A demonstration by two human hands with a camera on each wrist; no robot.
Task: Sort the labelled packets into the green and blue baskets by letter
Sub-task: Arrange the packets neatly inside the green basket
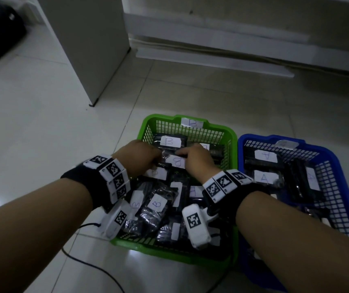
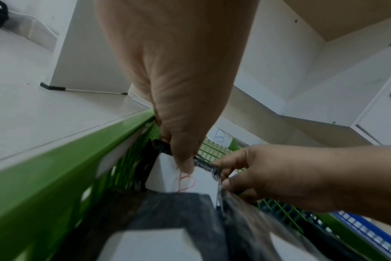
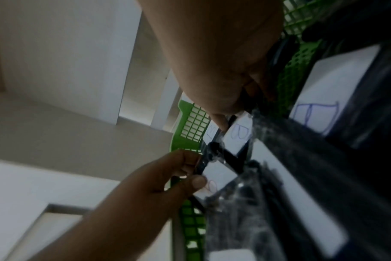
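The green basket, tagged B, is packed with dark packets bearing white B labels. Beside it on the right, the blue basket holds packets labelled A. Both hands are inside the green basket at its far end. My left hand pinches a packet by its white label, thumb on top; the letter there is in red ink. My right hand pinches the crinkled clear edge of a B packet right next to it. I cannot tell whether both hold the same packet.
The baskets stand side by side on a white tiled floor. A white cabinet panel rises behind on the left, with a low skirting ledge along the back. A black cable runs across the floor by the green basket's near corner.
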